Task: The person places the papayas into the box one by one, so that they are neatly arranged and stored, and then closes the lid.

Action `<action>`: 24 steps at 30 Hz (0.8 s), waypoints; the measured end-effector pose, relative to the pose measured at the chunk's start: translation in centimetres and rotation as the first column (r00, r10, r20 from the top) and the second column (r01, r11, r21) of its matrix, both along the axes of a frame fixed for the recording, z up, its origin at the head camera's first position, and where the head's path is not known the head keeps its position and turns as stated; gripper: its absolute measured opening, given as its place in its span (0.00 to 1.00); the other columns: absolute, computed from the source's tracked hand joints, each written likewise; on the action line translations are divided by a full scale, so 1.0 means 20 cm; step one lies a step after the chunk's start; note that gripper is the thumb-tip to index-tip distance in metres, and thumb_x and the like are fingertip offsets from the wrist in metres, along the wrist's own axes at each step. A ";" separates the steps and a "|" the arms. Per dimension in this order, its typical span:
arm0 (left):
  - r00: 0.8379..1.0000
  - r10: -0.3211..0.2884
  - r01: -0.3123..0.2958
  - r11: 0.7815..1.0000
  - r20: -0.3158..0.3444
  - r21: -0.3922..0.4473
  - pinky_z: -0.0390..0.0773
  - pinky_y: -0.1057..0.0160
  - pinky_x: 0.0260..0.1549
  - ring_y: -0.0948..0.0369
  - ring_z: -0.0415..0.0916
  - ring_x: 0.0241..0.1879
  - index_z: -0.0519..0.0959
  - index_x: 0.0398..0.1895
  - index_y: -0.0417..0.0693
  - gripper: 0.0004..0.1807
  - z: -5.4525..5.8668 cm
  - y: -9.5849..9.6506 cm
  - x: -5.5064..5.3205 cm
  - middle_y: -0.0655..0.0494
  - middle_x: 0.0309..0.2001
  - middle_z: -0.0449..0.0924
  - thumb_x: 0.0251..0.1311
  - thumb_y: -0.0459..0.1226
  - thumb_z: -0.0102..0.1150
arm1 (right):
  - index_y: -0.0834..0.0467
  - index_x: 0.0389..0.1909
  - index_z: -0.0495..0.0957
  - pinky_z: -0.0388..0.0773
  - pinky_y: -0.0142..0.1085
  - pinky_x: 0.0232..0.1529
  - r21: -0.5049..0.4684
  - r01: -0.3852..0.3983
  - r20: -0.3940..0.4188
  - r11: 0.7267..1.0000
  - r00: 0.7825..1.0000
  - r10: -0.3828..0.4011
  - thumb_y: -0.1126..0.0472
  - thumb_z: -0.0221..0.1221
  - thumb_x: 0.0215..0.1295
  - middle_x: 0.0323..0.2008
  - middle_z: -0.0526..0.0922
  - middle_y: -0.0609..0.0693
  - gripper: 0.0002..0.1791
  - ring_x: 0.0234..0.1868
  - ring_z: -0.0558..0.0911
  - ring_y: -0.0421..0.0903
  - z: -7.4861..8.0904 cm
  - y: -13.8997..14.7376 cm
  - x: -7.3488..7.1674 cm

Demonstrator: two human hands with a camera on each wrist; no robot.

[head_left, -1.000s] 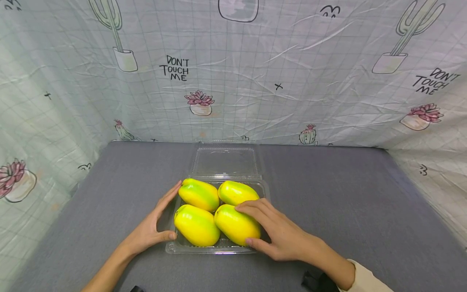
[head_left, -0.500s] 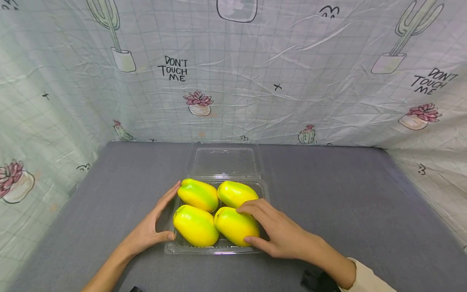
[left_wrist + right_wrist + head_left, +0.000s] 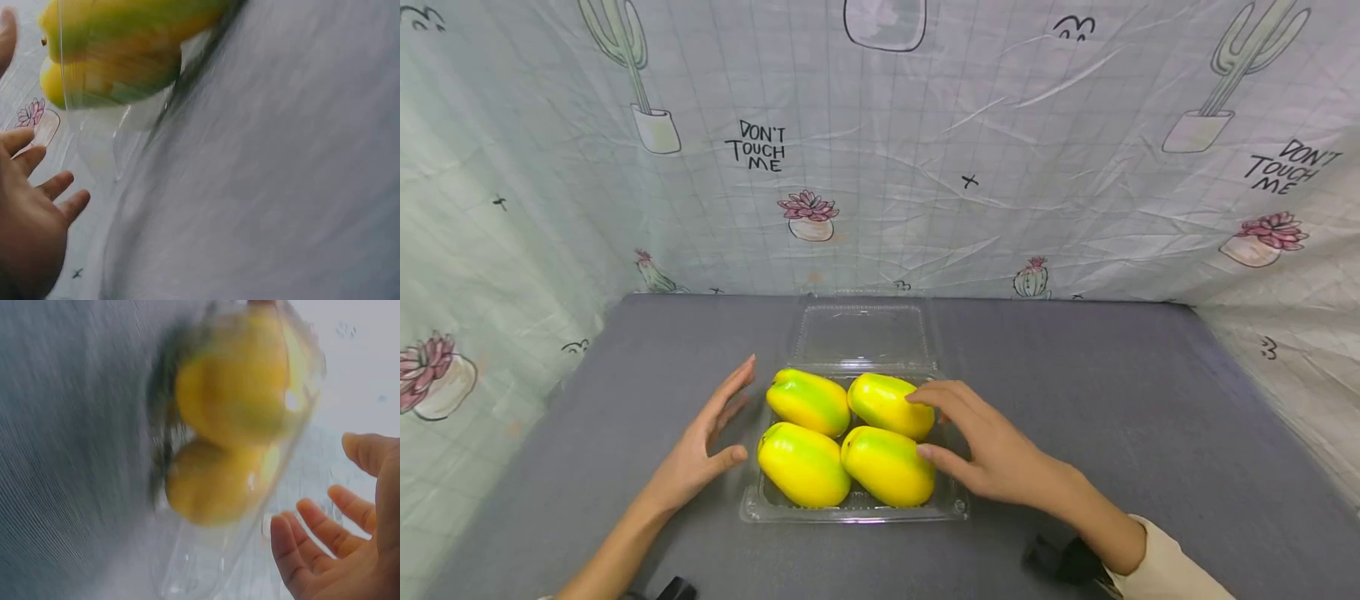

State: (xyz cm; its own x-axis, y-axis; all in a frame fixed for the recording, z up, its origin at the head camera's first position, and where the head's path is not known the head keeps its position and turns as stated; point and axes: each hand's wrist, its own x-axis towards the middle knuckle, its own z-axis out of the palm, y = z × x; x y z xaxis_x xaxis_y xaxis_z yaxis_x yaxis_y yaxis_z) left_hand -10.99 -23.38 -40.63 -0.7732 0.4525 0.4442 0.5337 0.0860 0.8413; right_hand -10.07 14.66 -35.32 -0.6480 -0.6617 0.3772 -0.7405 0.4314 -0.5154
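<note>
Several yellow-green mangoes lie in two rows in a clear plastic clamshell box; one is the front right mango (image 3: 889, 468), another the back left mango (image 3: 808, 402). The box base (image 3: 850, 515) faces me, and its hinged lid (image 3: 861, 333) lies folded back behind. My left hand (image 3: 696, 450) hovers left of the box with fingers spread, touching nothing. To the right is my right hand (image 3: 1007, 454), fingers relaxed, its fingertips overlapping the right-hand mangoes in the head view. In the right wrist view the same hand (image 3: 350, 544) appears apart from the box wall.
A grey cloth (image 3: 1112, 400) covers the table. Behind and at the sides hangs a white curtain (image 3: 880, 167) printed with cacti and lettering. A black object (image 3: 1063, 560) sits by the right wrist, another dark piece (image 3: 677, 588) by the left.
My left hand has drawn away from the box's left side. My right hand has come off the front right mango, moving up and rightward. The mangoes stay in place.
</note>
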 end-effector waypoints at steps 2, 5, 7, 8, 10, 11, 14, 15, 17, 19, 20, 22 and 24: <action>0.999 0.042 -0.042 0.999 0.009 0.020 0.54 0.63 0.65 0.44 0.47 0.70 0.48 0.74 0.38 0.38 0.03 0.00 -0.02 0.40 0.73 0.46 0.66 0.34 0.56 | 0.53 0.65 0.64 0.75 0.41 0.46 -0.039 0.032 0.013 0.999 0.999 -0.032 0.56 0.61 0.66 0.61 0.68 0.48 0.28 0.52 0.73 0.47 0.01 0.02 -0.04; 0.993 0.107 -0.110 0.990 0.041 0.083 0.59 0.61 0.64 0.44 0.55 0.68 0.52 0.73 0.37 0.34 0.07 0.00 -0.06 0.42 0.70 0.55 0.64 0.23 0.48 | 0.52 0.65 0.65 0.75 0.42 0.46 -0.105 0.085 0.044 0.991 0.996 -0.081 0.60 0.61 0.64 0.59 0.71 0.48 0.29 0.51 0.74 0.49 0.01 0.05 -0.12; 0.989 0.135 -0.142 0.980 0.059 0.138 0.62 0.61 0.62 0.45 0.58 0.66 0.54 0.72 0.36 0.31 0.09 0.01 -0.10 0.42 0.68 0.58 0.65 0.22 0.44 | 0.52 0.65 0.66 0.75 0.43 0.48 -0.147 0.131 0.088 0.980 0.989 -0.119 0.63 0.61 0.64 0.57 0.72 0.48 0.28 0.53 0.73 0.50 0.00 0.07 -0.17; 0.986 0.150 -0.161 0.973 0.079 0.163 0.63 0.61 0.61 0.46 0.60 0.66 0.55 0.72 0.36 0.29 0.11 0.01 -0.12 0.43 0.67 0.60 0.67 0.23 0.43 | 0.52 0.65 0.66 0.75 0.43 0.49 -0.168 0.160 0.121 0.973 0.983 -0.141 0.63 0.61 0.65 0.57 0.72 0.48 0.28 0.54 0.73 0.49 0.00 0.07 -0.20; 0.973 0.186 -0.210 0.957 0.133 0.198 0.65 0.61 0.60 0.48 0.63 0.64 0.58 0.71 0.37 0.26 0.13 0.02 -0.16 0.45 0.66 0.62 0.70 0.27 0.43 | 0.53 0.65 0.66 0.73 0.44 0.51 -0.196 0.222 0.200 0.955 0.962 -0.183 0.62 0.60 0.66 0.58 0.73 0.49 0.27 0.55 0.72 0.51 -0.02 0.09 -0.24; 0.966 0.199 -0.231 0.950 0.165 0.208 0.66 0.61 0.59 0.48 0.63 0.64 0.58 0.70 0.37 0.26 0.13 0.03 -0.18 0.45 0.65 0.63 0.70 0.28 0.43 | 0.53 0.66 0.66 0.73 0.45 0.52 -0.205 0.255 0.243 0.945 0.949 -0.203 0.61 0.59 0.67 0.58 0.73 0.51 0.26 0.56 0.72 0.51 -0.02 0.09 -0.27; 0.940 0.218 -0.275 0.939 0.262 0.207 0.65 0.59 0.60 0.49 0.63 0.63 0.57 0.70 0.36 0.25 0.14 0.05 -0.24 0.44 0.64 0.62 0.73 0.34 0.44 | 0.55 0.66 0.64 0.70 0.48 0.55 -0.196 0.351 0.349 0.916 0.898 -0.270 0.56 0.57 0.69 0.59 0.72 0.55 0.26 0.56 0.72 0.52 -0.03 0.10 -0.32; 0.930 0.225 -0.288 0.937 0.291 0.197 0.64 0.58 0.61 0.48 0.62 0.63 0.57 0.70 0.36 0.26 0.14 0.06 -0.26 0.44 0.64 0.62 0.73 0.36 0.44 | 0.56 0.67 0.64 0.69 0.49 0.56 -0.184 0.379 0.374 0.907 0.880 -0.291 0.55 0.56 0.70 0.60 0.72 0.56 0.27 0.57 0.72 0.53 -0.04 0.09 -0.34; 0.915 0.220 -0.292 0.939 0.337 0.180 0.62 0.53 0.62 0.46 0.60 0.64 0.55 0.71 0.35 0.27 0.14 0.07 -0.29 0.44 0.64 0.61 0.74 0.39 0.43 | 0.56 0.67 0.63 0.67 0.51 0.57 -0.157 0.425 0.419 0.892 0.846 -0.329 0.52 0.55 0.70 0.60 0.72 0.56 0.28 0.57 0.72 0.53 -0.05 0.08 -0.36; 0.903 0.212 -0.290 0.943 0.373 0.165 0.60 0.49 0.63 0.43 0.57 0.65 0.54 0.71 0.35 0.29 0.14 0.08 -0.32 0.43 0.65 0.60 0.74 0.41 0.43 | 0.56 0.68 0.63 0.68 0.50 0.57 -0.134 0.461 0.462 0.877 0.812 -0.357 0.50 0.54 0.70 0.61 0.71 0.56 0.29 0.57 0.71 0.53 -0.06 0.08 -0.39; 0.897 0.205 -0.287 0.944 0.391 0.163 0.58 0.47 0.63 0.42 0.56 0.66 0.54 0.71 0.35 0.30 0.14 0.09 -0.33 0.42 0.66 0.59 0.74 0.42 0.43 | 0.57 0.68 0.63 0.68 0.51 0.57 -0.129 0.472 0.481 0.872 0.799 -0.361 0.50 0.54 0.71 0.62 0.71 0.56 0.30 0.58 0.71 0.54 -0.06 0.07 -0.40; 0.890 0.190 -0.276 0.948 0.415 0.157 0.57 0.46 0.63 0.41 0.55 0.66 0.53 0.72 0.34 0.31 0.13 0.10 -0.35 0.40 0.67 0.58 0.74 0.44 0.43 | 0.59 0.69 0.62 0.69 0.50 0.56 -0.127 0.490 0.526 0.862 0.770 -0.361 0.49 0.54 0.71 0.62 0.70 0.57 0.31 0.58 0.71 0.55 -0.08 0.06 -0.42; 0.884 0.178 -0.265 0.952 0.433 0.151 0.57 0.45 0.63 0.40 0.55 0.67 0.52 0.72 0.34 0.33 0.13 0.11 -0.37 0.37 0.68 0.55 0.73 0.45 0.44 | 0.60 0.69 0.61 0.72 0.49 0.55 -0.132 0.500 0.567 0.856 0.746 -0.349 0.50 0.53 0.71 0.63 0.69 0.58 0.32 0.58 0.71 0.56 -0.09 0.06 -0.44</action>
